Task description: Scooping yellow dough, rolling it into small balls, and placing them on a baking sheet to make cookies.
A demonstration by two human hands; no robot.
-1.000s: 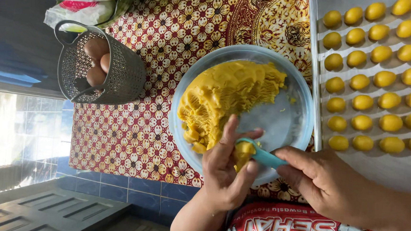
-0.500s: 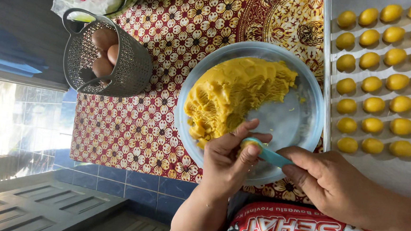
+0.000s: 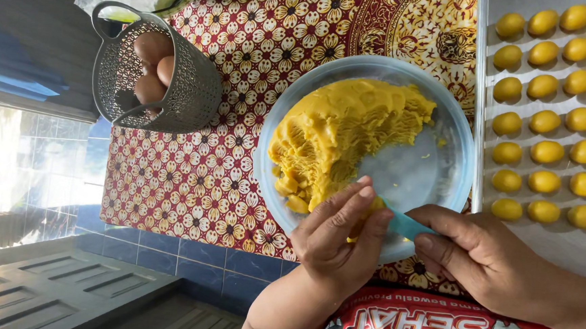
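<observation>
Head view: the left hand point(image 3: 339, 245) curls over the near rim of the bowl point(image 3: 453, 120), its fingers point(image 3: 344, 212) pressed together around a small lump of yellow dough, mostly hidden under them. The right hand point(image 3: 487, 261) pinches a teal spoon point(image 3: 408, 226) between thumb and forefinger, its tip tucked against that lump. To do this well, I'd judge the portion should match the balls already laid out — scrape it clean off the spoon, then roll it with light, even pressure.

The bowl holds a big ridged mass of dough point(image 3: 342, 137) heaped on its left side; the right side is scraped nearly bare. Just right of it, a tray point(image 3: 572, 253) carries neat rows of dough balls point(image 3: 544, 153). Far left, a grey perforated basket point(image 3: 189, 87) holds brown eggs point(image 3: 152, 47) — all on a red patterned cloth point(image 3: 190, 178).
</observation>
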